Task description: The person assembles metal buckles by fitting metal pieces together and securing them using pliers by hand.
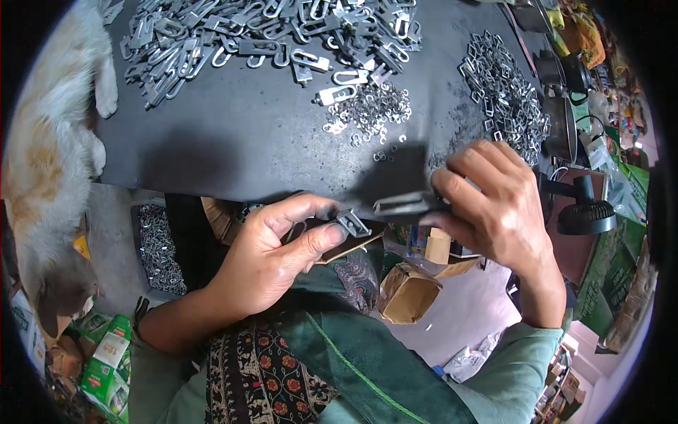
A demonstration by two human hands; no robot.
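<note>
1. Dark table (275, 131): cat (53, 134) along its left edge.
2. Clasp heap (272, 46): table's far side.
3. Right hand (494, 205): by the table's near edge, fingers curled around two-pronged tool (408, 205).
4. Left hand (272, 251): off that edge, thumb and forefinger pinching small metal frame (354, 223), narrow gap from the tool.

Slanting the left forearm (187, 318) up and rightward from the lower left. Holding the left hand (275, 247) near the middle, thumb side facing up, pinching between the thumb (318, 240) below and the index finger (296, 207) arching above. Raising the right forearm (542, 300) steeply from the lower right, bending the hand leftward at the wrist. Turning the back of the right hand (498, 201) upward, curling the fingers inward and gripping against the thumb. Pointing both thumbs toward each other, holding the hands near but apart.
</note>
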